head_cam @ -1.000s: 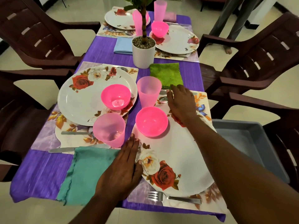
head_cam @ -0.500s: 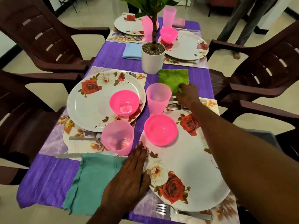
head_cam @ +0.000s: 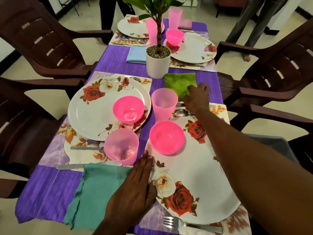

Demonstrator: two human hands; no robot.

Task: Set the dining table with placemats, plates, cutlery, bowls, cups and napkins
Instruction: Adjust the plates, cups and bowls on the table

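Your right hand (head_cam: 197, 97) reaches across the near right place setting to the green napkin (head_cam: 179, 83), which lies on the purple surface (head_cam: 118, 63) just beyond that setting's placemat (head_cam: 220, 110) and beside the white plant pot (head_cam: 157, 62). Your fingers (head_cam: 202, 87) lie over the napkin's near right corner; from this angle it looks like a light touch with the fingers only loosely bent, though whether they pinch the cloth I cannot tell.

Your left hand (head_cam: 135, 189) rests flat, fingers straight and together, on the surface between the teal napkin (head_cam: 94, 189) and the near right plate (head_cam: 194, 175), its thumb side touching the plate's rim. It grasps nothing.

On that plate sits a pink bowl (head_cam: 166, 136). A pale pink cup (head_cam: 164, 103) stands upright just beyond the plate, with a spoon (head_cam: 181, 112) beside it on the placemat. A fork (head_cam: 189, 224) lies at the plate's near edge.

To your left, the second plate (head_cam: 94, 109) carries another pink bowl (head_cam: 128, 109), with a second pink cup (head_cam: 121, 146) just beside its near edge and a knife (head_cam: 71, 166) partly under the teal napkin. Two more settings are laid at the far end, with a blue napkin (head_cam: 136, 54) near them.
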